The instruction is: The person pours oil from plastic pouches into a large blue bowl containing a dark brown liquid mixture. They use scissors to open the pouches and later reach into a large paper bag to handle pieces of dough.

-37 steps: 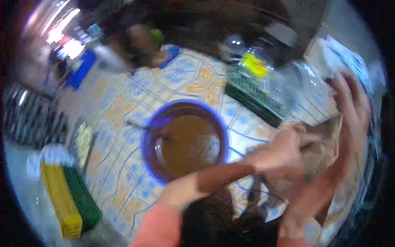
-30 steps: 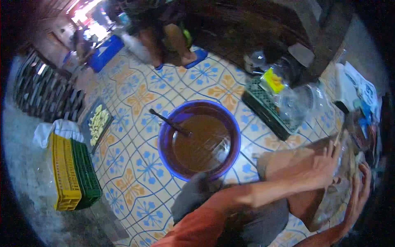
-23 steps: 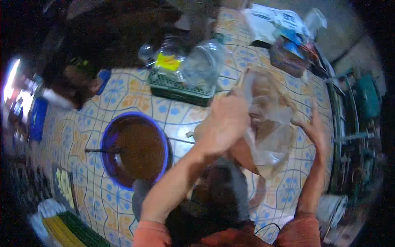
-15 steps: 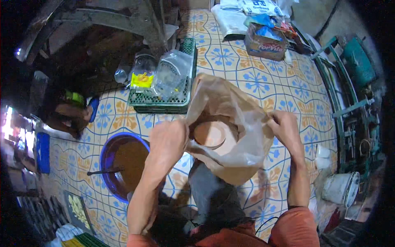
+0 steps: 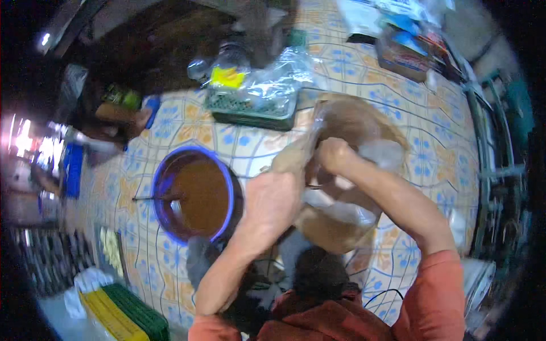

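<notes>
A brown paper bag (image 5: pixel 327 227) with a clear plastic liner (image 5: pixel 355 213) stands open-mouthed on the floor in front of me, tilted a little. My left hand (image 5: pixel 276 196) is closed on the bag's left rim. Inside the mouth is my right hand (image 5: pixel 335 156), its fingers curled into a fist near the left inner wall. Pale powder (image 5: pixel 318 198) shows below it. The fist covers the place of the round brown bowl seen in the bag earlier, so what it holds is hidden. Motion smears both hands.
Left of the bag stands a blue-purple tub (image 5: pixel 230 204) of brown material with a thin dark handle (image 5: pixel 145 198) over its rim. Beyond sits a green crate (image 5: pixel 250 116) with plastic bags. A cardboard box (image 5: pixel 398 57) is far right; a metal rack (image 5: pixel 495 170) lines the right.
My right hand has let go of the bag's right rim and reached into its mouth. My left hand stays on the left rim. The whole view has shifted, with the bag now further right.
</notes>
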A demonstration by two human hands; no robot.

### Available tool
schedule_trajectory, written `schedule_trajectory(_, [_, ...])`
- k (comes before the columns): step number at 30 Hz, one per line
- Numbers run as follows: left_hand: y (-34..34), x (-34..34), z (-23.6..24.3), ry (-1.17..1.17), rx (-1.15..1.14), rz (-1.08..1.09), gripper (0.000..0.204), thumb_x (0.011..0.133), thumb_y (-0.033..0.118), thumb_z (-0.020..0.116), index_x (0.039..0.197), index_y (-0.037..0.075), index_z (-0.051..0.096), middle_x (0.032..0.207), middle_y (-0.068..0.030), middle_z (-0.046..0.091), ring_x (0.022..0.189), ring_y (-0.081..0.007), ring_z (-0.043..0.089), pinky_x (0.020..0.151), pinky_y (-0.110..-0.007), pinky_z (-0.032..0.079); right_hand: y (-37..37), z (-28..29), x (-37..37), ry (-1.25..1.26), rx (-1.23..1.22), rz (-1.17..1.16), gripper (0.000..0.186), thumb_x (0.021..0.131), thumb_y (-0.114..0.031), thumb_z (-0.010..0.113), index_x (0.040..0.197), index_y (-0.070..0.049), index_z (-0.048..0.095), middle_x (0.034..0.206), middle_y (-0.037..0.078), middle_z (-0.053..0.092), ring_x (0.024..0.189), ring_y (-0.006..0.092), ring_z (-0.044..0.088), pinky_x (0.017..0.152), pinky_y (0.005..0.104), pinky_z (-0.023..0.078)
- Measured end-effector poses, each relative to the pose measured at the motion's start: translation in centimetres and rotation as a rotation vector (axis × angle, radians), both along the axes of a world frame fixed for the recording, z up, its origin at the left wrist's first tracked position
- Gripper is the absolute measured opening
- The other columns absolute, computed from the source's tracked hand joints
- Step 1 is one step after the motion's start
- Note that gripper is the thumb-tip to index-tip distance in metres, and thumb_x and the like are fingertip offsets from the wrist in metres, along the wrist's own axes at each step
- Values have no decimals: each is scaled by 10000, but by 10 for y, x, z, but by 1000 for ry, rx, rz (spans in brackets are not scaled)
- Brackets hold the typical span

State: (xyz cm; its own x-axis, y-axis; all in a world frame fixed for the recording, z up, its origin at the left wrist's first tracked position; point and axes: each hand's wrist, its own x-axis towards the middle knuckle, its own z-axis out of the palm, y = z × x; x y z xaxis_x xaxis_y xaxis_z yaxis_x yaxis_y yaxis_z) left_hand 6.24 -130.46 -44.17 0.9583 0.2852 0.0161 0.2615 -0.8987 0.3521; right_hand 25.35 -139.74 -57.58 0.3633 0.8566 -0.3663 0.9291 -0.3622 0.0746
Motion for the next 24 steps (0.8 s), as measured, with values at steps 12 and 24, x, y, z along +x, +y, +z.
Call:
schedule_trajectory(12, [9,-21,-33,-582,-45,-62,71,664,71,633,690,85,568,678,-74,574,611,-269,590,542,-372,469,-44,-202,51,572,38,-515,270,779,-161,613,983,11,655,1072,235,639,1011,373,622,856,421,508])
schedule_trajectory(24, [29,-8,8,211,-197,-3,201,836,233,590,985,106,637,609,-141,603,559,-336,617,522,-454,479,-126,155,84,1063,539,-151,158,854,-128,548,803,-9,639,780,145,645,756,233,655,703,359,528])
